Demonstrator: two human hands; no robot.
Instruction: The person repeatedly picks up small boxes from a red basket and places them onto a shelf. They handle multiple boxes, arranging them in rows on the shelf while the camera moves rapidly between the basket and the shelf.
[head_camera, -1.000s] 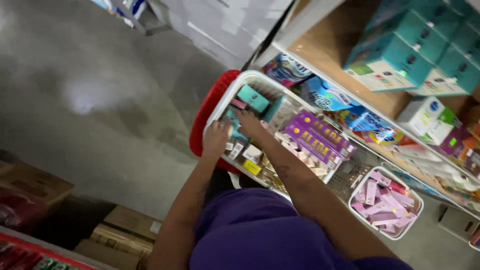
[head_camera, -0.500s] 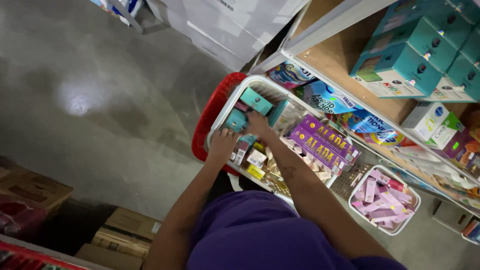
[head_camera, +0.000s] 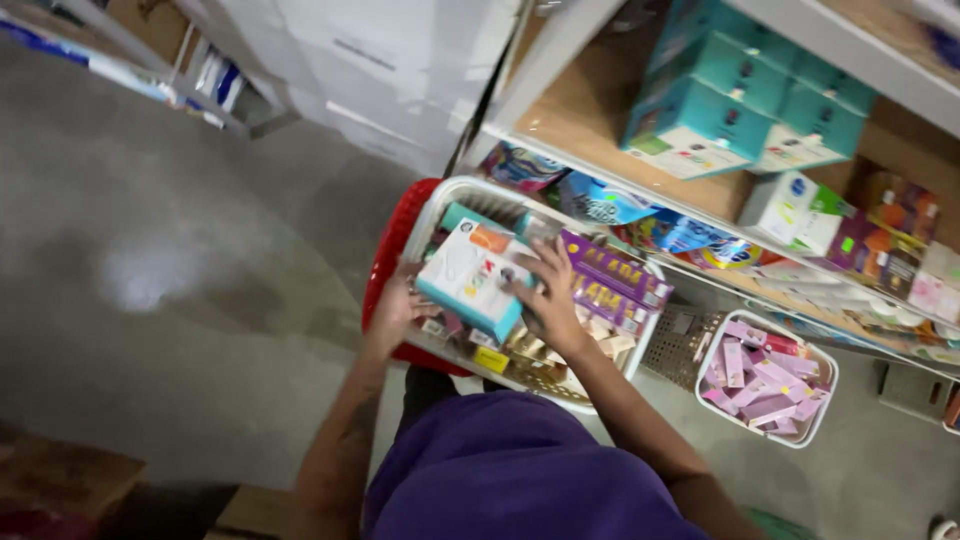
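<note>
Over the white basket I lift a teal-edged white box, tilted to clear purple cartons. My left hand props its lower edge; my right hand clamps the other end.

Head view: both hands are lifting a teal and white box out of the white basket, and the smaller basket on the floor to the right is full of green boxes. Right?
Not quite. In the head view the smaller basket holds pink boxes, not green ones. The rest stands: the left hand and right hand hold the teal and white box over the white basket.
</note>
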